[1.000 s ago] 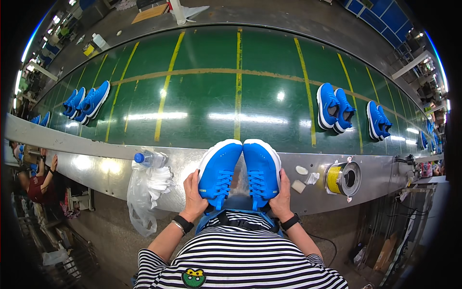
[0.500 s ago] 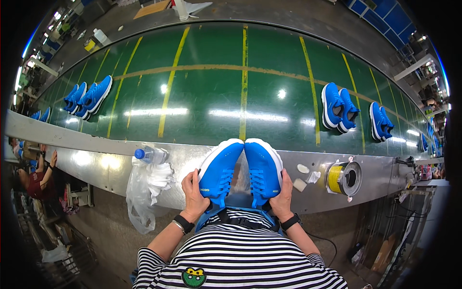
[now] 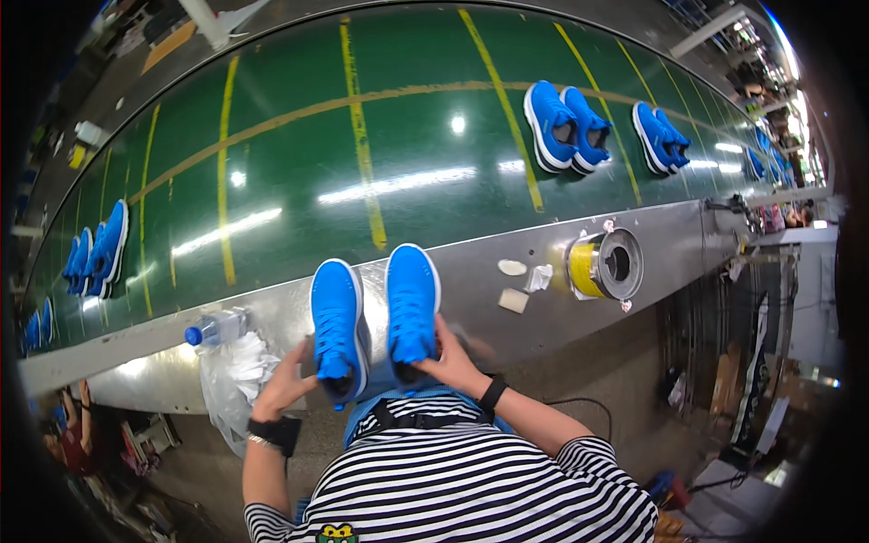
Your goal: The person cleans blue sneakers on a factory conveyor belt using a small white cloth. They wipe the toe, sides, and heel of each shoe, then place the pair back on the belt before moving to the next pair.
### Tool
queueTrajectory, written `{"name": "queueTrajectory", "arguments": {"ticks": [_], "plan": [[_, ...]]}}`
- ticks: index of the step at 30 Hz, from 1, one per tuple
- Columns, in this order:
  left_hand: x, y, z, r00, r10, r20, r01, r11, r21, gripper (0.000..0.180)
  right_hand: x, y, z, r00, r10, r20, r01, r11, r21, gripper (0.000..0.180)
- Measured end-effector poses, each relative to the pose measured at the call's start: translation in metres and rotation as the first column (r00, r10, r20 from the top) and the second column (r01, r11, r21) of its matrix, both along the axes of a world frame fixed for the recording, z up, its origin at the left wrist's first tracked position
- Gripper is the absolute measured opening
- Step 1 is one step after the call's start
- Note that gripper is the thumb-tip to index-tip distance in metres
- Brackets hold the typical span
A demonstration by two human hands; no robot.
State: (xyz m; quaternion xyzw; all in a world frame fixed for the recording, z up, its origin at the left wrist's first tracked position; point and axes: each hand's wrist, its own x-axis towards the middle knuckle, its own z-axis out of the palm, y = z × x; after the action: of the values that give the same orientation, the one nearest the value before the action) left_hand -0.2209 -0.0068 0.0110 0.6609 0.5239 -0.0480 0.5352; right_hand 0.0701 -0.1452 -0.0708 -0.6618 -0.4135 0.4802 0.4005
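Two blue sneakers with white soles are in front of me over the metal ledge, toes pointing away and laces up. My left hand (image 3: 288,385) is at the heel of the left sneaker (image 3: 333,312), fingers along its outer side and thumb by the collar. The right sneaker (image 3: 412,294) is gripped at its heel by my right hand (image 3: 450,364), the thumb reaching to the collar opening. A narrow gap separates the two shoes. Whether their soles touch the ledge I cannot tell.
Past the metal ledge (image 3: 471,312) runs a green belt (image 3: 290,172) with yellow lines, carrying pairs of blue sneakers (image 3: 566,127) at right and left. A yellow reel (image 3: 605,264) and white scraps (image 3: 513,300) lie right; a bottle (image 3: 217,328) and plastic bag (image 3: 226,389) left.
The sneakers have turned from lying on their sides, soles outward, to laces up. My view has swung right, and the shoes stand farther left in it. Both hands stay at the heels.
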Motion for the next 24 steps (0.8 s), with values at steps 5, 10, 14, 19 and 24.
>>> {"name": "queueTrajectory", "arguments": {"ticks": [5, 10, 14, 19, 24], "plan": [[0.043, 0.023, 0.089, 0.985, -0.089, -0.145, 0.133, 0.933, 0.335, 0.064, 0.07, -0.002, 0.046, 0.996, -0.055, 0.076, 0.061, 0.994, -0.089, 0.029], [0.147, 0.016, 0.065, 0.977, -0.214, -0.011, 0.195, 0.868, 0.456, 0.065, 0.14, 0.05, 0.021, 0.642, -0.263, 0.72, 0.155, 0.964, 0.214, 0.032], [0.196, 0.011, 0.002, 0.95, -0.124, -0.285, 0.228, 0.902, 0.367, 0.092, 0.157, 0.059, -0.002, 0.719, -0.092, 0.689, 0.106, 0.994, 0.022, 0.024], [0.213, 0.004, -0.01, 0.901, -0.073, -0.428, 0.203, 0.942, 0.266, 0.107, 0.127, 0.084, 0.012, 0.952, -0.064, 0.298, 0.008, 0.983, 0.185, 0.014], [0.217, 0.002, -0.007, 0.887, -0.063, -0.457, 0.21, 0.937, 0.278, 0.105, 0.078, 0.145, 0.02, 0.991, 0.127, 0.04, -0.132, 0.978, 0.16, 0.015]]}}
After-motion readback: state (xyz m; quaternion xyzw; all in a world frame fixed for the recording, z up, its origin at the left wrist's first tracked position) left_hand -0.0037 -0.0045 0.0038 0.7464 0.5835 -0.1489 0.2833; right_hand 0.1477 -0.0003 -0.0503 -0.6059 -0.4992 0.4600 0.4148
